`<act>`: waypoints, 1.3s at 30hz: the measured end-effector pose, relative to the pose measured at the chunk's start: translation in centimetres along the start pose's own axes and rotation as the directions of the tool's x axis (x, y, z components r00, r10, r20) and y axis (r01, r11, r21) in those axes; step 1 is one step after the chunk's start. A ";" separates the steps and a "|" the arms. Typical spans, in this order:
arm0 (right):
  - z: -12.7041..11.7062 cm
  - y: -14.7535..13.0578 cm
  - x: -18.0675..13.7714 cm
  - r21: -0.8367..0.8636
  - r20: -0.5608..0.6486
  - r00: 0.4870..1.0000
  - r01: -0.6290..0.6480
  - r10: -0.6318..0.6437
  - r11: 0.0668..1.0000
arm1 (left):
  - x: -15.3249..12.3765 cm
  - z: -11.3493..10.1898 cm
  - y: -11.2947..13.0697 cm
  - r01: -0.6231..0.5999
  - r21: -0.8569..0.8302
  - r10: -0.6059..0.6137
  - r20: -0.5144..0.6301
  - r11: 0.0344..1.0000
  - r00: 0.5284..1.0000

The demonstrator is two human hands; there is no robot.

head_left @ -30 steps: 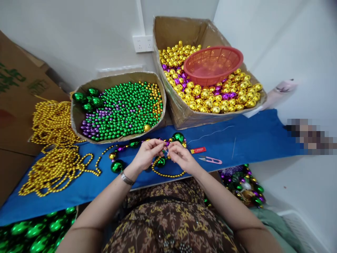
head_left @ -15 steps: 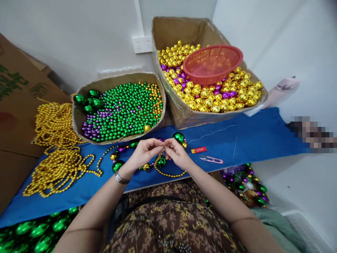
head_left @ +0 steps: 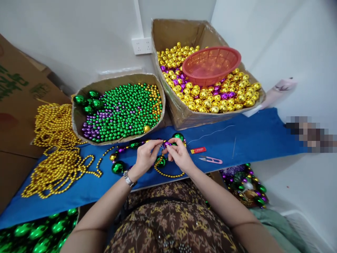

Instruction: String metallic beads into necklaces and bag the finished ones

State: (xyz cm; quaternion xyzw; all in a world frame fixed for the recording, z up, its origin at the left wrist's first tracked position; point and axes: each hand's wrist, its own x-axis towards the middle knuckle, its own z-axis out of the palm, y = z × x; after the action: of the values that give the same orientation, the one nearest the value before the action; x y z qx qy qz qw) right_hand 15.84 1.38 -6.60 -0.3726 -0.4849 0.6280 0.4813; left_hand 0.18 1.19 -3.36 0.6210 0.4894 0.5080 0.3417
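My left hand (head_left: 146, 155) and my right hand (head_left: 178, 155) meet over the blue cloth (head_left: 250, 138), fingers pinched together on a bead necklace (head_left: 168, 173) of gold, purple and green beads. A big green bead (head_left: 160, 161) hangs between the hands, and a small purple one (head_left: 166, 143) sits at the fingertips. Another large green bead (head_left: 117, 167) of the strand lies left of my left wrist. A watch is on my left wrist.
A cardboard box of green and purple beads (head_left: 119, 109) and a bigger box of gold balls (head_left: 210, 95) with a red basket (head_left: 212, 65) stand behind. Gold bead strings (head_left: 55, 151) pile at left. A red lighter (head_left: 198, 150) and pink snips (head_left: 211, 160) lie at right.
Both hands stayed together on the strand, dipping slightly toward the cloth; the fingers shifted along the beads. The rest is unmoved.
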 end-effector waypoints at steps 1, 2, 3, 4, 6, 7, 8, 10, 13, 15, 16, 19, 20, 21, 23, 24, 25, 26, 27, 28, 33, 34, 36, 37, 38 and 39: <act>0.0 0.0 0.1 0.008 0.000 1.000 -0.003 0.003 1.000 | 0.0 0.0 -0.1 -0.007 0.001 0.007 -0.003 1.000 1.000; 0.1 -0.1 0.1 0.014 -0.004 1.000 -0.006 0.006 1.000 | -0.1 0.0 -0.1 -0.015 0.010 0.015 -0.005 1.000 1.000; 0.1 -0.1 0.1 0.019 -0.013 1.000 -0.009 0.009 1.000 | -0.1 0.0 -0.3 -0.030 0.028 0.031 -0.008 0.999 1.000; 0.1 -0.1 0.1 0.024 -0.023 1.000 -0.013 0.014 1.000 | -0.1 0.1 -0.4 -0.053 0.054 0.053 -0.009 0.997 0.999; 0.2 -0.2 0.1 0.029 -0.036 0.999 -0.030 0.031 0.999 | -0.2 0.1 -0.8 -0.129 0.125 0.130 -0.005 0.984 0.991; 0.2 -0.3 0.0 0.028 -0.025 0.999 -0.044 0.044 0.999 | -0.2 0.1 -1.0 -0.186 0.169 0.189 -0.001 0.968 0.982; 0.2 -0.4 0.0 0.023 -0.007 0.998 -0.058 0.059 0.998 | -0.2 0.2 -1.2 -0.252 0.215 0.258 0.004 0.943 0.966; 0.2 -0.5 0.0 0.006 0.038 0.996 -0.081 0.081 0.997 | -0.2 0.2 -1.5 -0.383 0.303 0.396 0.022 0.872 0.918; 0.1 -0.4 0.0 -0.038 0.081 0.992 -0.090 0.093 0.995 | -0.1 0.4 -1.6 -0.510 0.392 0.532 0.058 0.766 0.845; -0.1 -0.4 0.1 -0.087 0.102 0.991 -0.082 0.091 0.993 | -0.1 0.4 -1.5 -0.542 0.412 0.569 0.067 0.732 0.819; -0.2 -0.4 0.2 -0.117 0.109 0.991 -0.071 0.084 0.991 | 0.0 0.4 -1.4 -0.549 0.417 0.577 0.070 0.724 0.814; -0.7 -1.0 0.1 -0.243 0.081 0.997 0.012 0.008 0.970 | 0.1 0.2 -0.9 -0.538 0.430 0.560 0.087 0.725 0.824; -0.9 -1.4 0.1 -0.305 0.065 0.997 0.048 -0.030 0.951 | 0.1 0.1 -0.8 -0.523 0.433 0.540 0.095 0.734 0.836; -1.2 -1.9 0.1 -0.379 0.052 0.996 0.083 -0.069 0.922 | 0.2 0.0 -0.6 -0.499 0.435 0.510 0.100 0.750 0.854; -1.7 -2.9 0.0 -0.531 0.051 0.990 0.140 -0.134 0.835 | 0.3 -0.2 -0.4 -0.408 0.429 0.410 0.092 0.806 0.907; -1.9 -3.3 0.0 -0.591 0.057 0.986 0.159 -0.156 0.791 | 0.3 -0.2 -0.2 -0.338 0.416 0.333 0.089 0.844 0.939; -2.1 -3.7 0.0 -0.631 0.061 0.984 0.168 -0.168 0.757 | 0.4 -0.3 -0.1 -0.257 0.390 0.241 0.090 0.884 0.966; -2.2 -3.9 0.1 -0.651 0.060 0.983 0.168 -0.171 0.740 | 0.5 -0.2 0.0 -0.169 0.345 0.145 0.096 0.923 0.985; -2.3 -4.0 0.1 -0.654 0.053 0.985 0.160 -0.166 0.740 | 0.6 -0.2 0.1 -0.081 0.282 0.052 0.109 0.956 0.993; -2.3 -4.0 0.2 -0.641 0.041 0.987 0.144 -0.154 0.754 | 0.7 -0.1 0.2 0.000 0.210 -0.027 0.125 0.978 0.992; -1.6 -3.2 0.5 -0.342 -0.018 0.997 0.058 -0.069 0.938 | 1.3 -0.1 0.4 0.177 0.022 -0.178 0.163 0.984 0.970; -1.3 -3.1 0.5 -0.215 -0.031 0.998 0.043 -0.051 0.976 | 1.3 -0.2 0.5 0.160 0.054 -0.167 0.159 0.986 0.973; -1.0 -3.1 0.6 0.059 -0.056 0.998 0.018 -0.015 0.998 | 1.4 -0.8 0.6 0.081 0.188 -0.107 0.129 0.979 0.986; -1.0 -3.1 0.6 0.180 -0.062 0.998 0.007 0.004 0.984 | 1.4 -1.1 0.6 0.041 0.269 -0.072 0.110 0.962 0.991; -1.1 -3.2 0.6 0.281 -0.063 0.998 -0.002 0.021 0.960 | 1.3 -1.4 0.5 0.018 0.336 -0.052 0.092 0.942 0.994; -1.3 -3.2 0.6 0.360 -0.063 0.997 -0.008 0.033 0.933 | 1.3 -1.8 0.5 0.021 0.366 -0.055 0.082 0.930 0.995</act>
State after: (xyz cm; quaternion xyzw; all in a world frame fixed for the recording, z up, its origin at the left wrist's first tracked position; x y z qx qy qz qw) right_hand 17.65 2.47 -3.82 -0.3043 -0.3414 0.6981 0.5509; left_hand -1.40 2.17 -2.10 0.6867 0.5709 0.3728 0.2521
